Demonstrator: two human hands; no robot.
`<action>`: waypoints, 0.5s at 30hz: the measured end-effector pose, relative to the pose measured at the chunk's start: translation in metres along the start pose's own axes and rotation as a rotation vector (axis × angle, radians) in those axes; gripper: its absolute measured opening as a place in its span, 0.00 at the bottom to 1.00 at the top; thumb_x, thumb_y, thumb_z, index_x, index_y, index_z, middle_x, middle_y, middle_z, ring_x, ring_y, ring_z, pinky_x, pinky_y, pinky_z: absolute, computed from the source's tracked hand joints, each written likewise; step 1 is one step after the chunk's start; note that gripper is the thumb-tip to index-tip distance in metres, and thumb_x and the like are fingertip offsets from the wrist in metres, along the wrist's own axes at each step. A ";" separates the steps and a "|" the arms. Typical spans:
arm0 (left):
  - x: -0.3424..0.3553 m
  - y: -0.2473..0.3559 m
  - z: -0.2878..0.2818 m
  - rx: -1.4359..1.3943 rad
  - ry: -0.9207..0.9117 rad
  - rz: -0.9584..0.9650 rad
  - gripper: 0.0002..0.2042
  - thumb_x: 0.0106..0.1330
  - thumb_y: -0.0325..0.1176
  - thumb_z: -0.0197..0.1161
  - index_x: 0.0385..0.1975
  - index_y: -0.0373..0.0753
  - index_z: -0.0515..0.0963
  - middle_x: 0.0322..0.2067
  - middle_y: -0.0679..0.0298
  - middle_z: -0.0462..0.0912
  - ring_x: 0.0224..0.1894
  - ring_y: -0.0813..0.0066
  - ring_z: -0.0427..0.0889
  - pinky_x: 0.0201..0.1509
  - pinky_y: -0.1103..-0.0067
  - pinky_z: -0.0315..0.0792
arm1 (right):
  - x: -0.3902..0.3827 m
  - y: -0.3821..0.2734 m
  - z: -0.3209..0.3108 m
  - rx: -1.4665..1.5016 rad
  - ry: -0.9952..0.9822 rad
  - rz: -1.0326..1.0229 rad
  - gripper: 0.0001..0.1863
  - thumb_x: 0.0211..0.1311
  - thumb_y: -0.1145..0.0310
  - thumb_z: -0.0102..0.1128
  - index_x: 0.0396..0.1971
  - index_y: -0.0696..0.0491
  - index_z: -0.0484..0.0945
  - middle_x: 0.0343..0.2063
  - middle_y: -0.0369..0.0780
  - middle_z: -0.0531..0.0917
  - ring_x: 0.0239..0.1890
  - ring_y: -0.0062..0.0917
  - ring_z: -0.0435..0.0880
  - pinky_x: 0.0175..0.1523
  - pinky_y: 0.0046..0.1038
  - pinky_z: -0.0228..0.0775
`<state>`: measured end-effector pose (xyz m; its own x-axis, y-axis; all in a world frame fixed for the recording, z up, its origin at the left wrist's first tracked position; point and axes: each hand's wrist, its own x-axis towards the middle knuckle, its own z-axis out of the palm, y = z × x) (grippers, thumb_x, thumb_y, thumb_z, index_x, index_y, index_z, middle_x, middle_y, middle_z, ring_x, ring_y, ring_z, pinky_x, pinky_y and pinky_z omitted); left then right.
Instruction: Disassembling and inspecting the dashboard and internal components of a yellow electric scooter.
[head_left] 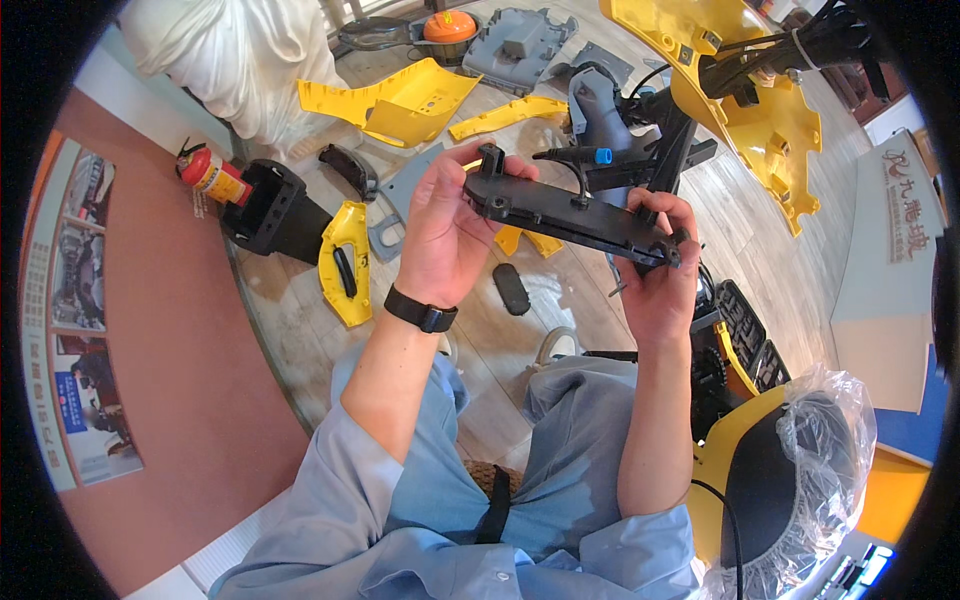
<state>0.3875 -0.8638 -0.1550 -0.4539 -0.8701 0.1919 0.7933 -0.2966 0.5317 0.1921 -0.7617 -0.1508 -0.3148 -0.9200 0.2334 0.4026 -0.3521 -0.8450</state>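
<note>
Head view, and look: left hand (440, 225) and right hand (662, 265) both grasp a long black part (565, 212), upper centre; at right, a recessed black case (742, 312), contents unclear from here.

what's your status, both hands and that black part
Left hand gripping one end of long black part. Right hand gripping the other. Part held up above floor. Blue-tipped connector shows just beyond it; cannot tell if it obstructs.
</note>
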 end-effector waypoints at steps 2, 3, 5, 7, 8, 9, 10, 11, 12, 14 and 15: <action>0.000 0.000 0.001 0.003 -0.003 0.004 0.23 0.67 0.49 0.62 0.53 0.39 0.72 0.46 0.53 0.83 0.53 0.56 0.81 0.59 0.67 0.76 | 0.000 -0.001 0.000 -0.008 0.005 0.002 0.38 0.53 0.36 0.66 0.52 0.52 0.72 0.49 0.38 0.75 0.50 0.21 0.76 0.52 0.23 0.76; 0.000 -0.001 0.001 0.002 -0.004 0.004 0.23 0.67 0.49 0.62 0.53 0.39 0.72 0.46 0.53 0.83 0.53 0.56 0.81 0.59 0.67 0.76 | 0.000 -0.001 -0.001 -0.009 0.005 0.001 0.38 0.53 0.36 0.66 0.52 0.52 0.72 0.49 0.38 0.75 0.50 0.21 0.76 0.52 0.23 0.76; 0.000 -0.001 0.000 -0.004 0.000 0.001 0.22 0.67 0.49 0.62 0.53 0.39 0.72 0.46 0.53 0.83 0.53 0.56 0.81 0.58 0.67 0.76 | 0.000 0.000 -0.001 -0.009 0.020 0.004 0.38 0.53 0.36 0.67 0.52 0.51 0.72 0.49 0.38 0.75 0.50 0.21 0.76 0.51 0.22 0.77; 0.000 -0.001 0.000 -0.015 0.000 -0.001 0.22 0.68 0.48 0.62 0.53 0.40 0.72 0.46 0.53 0.83 0.53 0.56 0.81 0.58 0.67 0.76 | -0.001 0.000 0.000 -0.004 0.022 0.011 0.38 0.53 0.36 0.67 0.52 0.51 0.72 0.49 0.38 0.75 0.50 0.20 0.76 0.50 0.22 0.77; 0.000 -0.001 0.000 -0.026 0.000 -0.003 0.22 0.68 0.48 0.62 0.53 0.40 0.72 0.46 0.52 0.83 0.53 0.56 0.81 0.58 0.67 0.76 | -0.001 0.000 0.000 0.000 0.024 0.019 0.37 0.53 0.36 0.67 0.52 0.51 0.72 0.49 0.38 0.75 0.50 0.20 0.76 0.50 0.21 0.77; 0.000 -0.002 -0.001 -0.026 -0.001 -0.003 0.22 0.68 0.48 0.62 0.53 0.40 0.72 0.46 0.52 0.83 0.53 0.56 0.81 0.58 0.67 0.76 | -0.001 0.000 -0.001 0.000 0.024 0.019 0.37 0.53 0.36 0.67 0.52 0.51 0.72 0.49 0.38 0.75 0.50 0.20 0.76 0.50 0.21 0.77; 0.000 -0.002 -0.001 -0.028 -0.008 -0.001 0.21 0.68 0.48 0.61 0.53 0.40 0.72 0.46 0.52 0.83 0.53 0.56 0.81 0.59 0.66 0.76 | -0.001 0.000 -0.001 0.015 0.026 0.029 0.37 0.53 0.37 0.68 0.52 0.51 0.72 0.50 0.38 0.75 0.50 0.20 0.76 0.49 0.21 0.77; 0.000 -0.003 -0.002 -0.030 -0.015 0.002 0.21 0.69 0.48 0.61 0.53 0.40 0.72 0.46 0.52 0.83 0.53 0.56 0.81 0.59 0.66 0.76 | -0.001 0.000 -0.001 0.030 0.028 0.039 0.37 0.52 0.38 0.69 0.52 0.51 0.72 0.50 0.38 0.76 0.50 0.20 0.76 0.49 0.20 0.77; 0.000 -0.002 -0.004 -0.030 -0.015 0.002 0.21 0.69 0.48 0.61 0.53 0.40 0.72 0.46 0.52 0.83 0.53 0.56 0.81 0.59 0.66 0.76 | -0.001 -0.001 0.001 0.031 0.028 0.039 0.37 0.52 0.38 0.69 0.52 0.51 0.72 0.50 0.38 0.76 0.50 0.20 0.76 0.49 0.20 0.77; 0.000 -0.001 -0.008 0.028 -0.053 -0.006 0.26 0.69 0.55 0.56 0.55 0.40 0.71 0.49 0.53 0.81 0.59 0.54 0.76 0.66 0.64 0.70 | -0.001 -0.004 0.005 0.049 0.031 0.056 0.37 0.49 0.41 0.73 0.52 0.51 0.71 0.50 0.38 0.76 0.50 0.21 0.77 0.50 0.22 0.77; 0.000 0.000 -0.009 0.029 -0.053 -0.005 0.26 0.69 0.55 0.56 0.55 0.40 0.71 0.49 0.53 0.81 0.59 0.54 0.76 0.66 0.64 0.70 | 0.000 -0.003 0.006 0.050 0.030 0.056 0.37 0.49 0.41 0.73 0.52 0.51 0.71 0.50 0.38 0.76 0.50 0.21 0.77 0.50 0.22 0.77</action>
<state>0.3913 -0.8674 -0.1628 -0.4795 -0.8463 0.2319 0.7792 -0.2891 0.5561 0.1956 -0.7614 -0.1454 -0.3162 -0.9330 0.1716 0.4619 -0.3094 -0.8312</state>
